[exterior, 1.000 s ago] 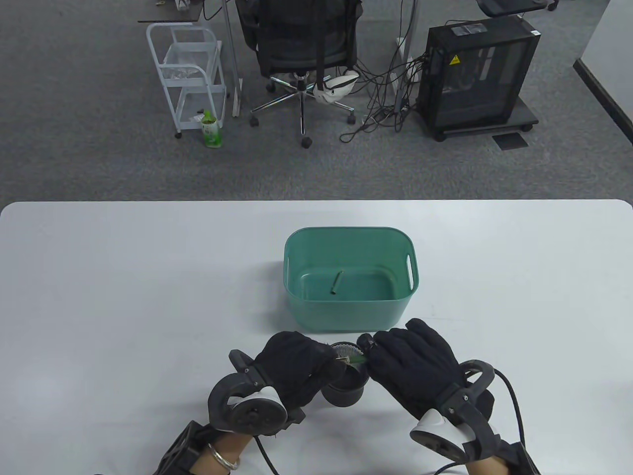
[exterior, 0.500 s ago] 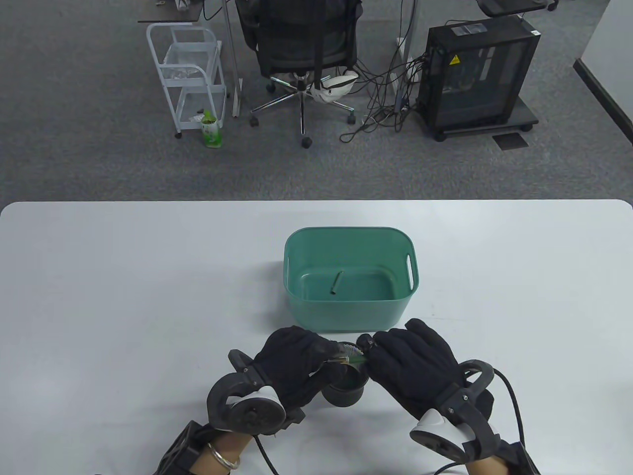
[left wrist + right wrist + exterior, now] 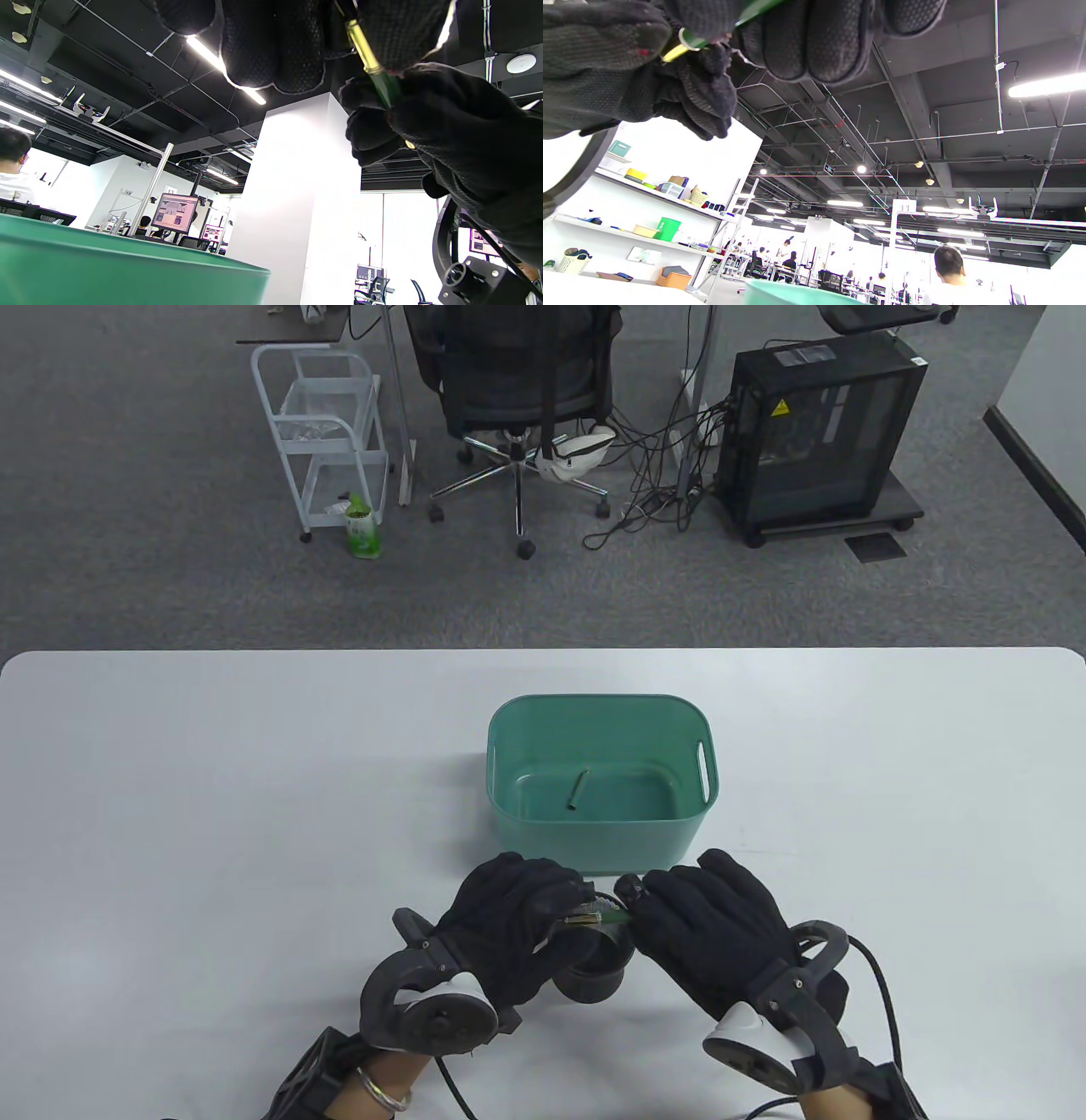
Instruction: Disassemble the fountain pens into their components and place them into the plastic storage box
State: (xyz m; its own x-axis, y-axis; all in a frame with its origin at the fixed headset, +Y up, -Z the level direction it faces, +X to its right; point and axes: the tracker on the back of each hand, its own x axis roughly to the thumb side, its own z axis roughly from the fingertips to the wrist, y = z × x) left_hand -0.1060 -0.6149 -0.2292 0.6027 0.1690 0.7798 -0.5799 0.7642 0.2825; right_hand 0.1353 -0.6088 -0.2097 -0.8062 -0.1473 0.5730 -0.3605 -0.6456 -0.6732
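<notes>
Both gloved hands meet over a black pen cup (image 3: 598,976) at the table's near edge. Between them is a green fountain pen (image 3: 596,914) with gold trim. My left hand (image 3: 522,920) pinches its gold end and my right hand (image 3: 700,920) grips the green barrel. The left wrist view shows the same pen (image 3: 375,72) clamped between the two gloves; in the right wrist view its green barrel (image 3: 698,41) runs into my right fingers. Just behind the hands stands the green plastic storage box (image 3: 509,780) with one pen part (image 3: 579,791) lying on its floor.
The white table (image 3: 212,814) stretches wide to both sides of the box. Beyond its far edge are an office chair (image 3: 517,381), a white trolley (image 3: 327,432) and a black computer case (image 3: 819,432) on the carpet.
My left hand has shifted slightly forward and up over the pen cup while keeping hold of the pen. The right hand has barely moved.
</notes>
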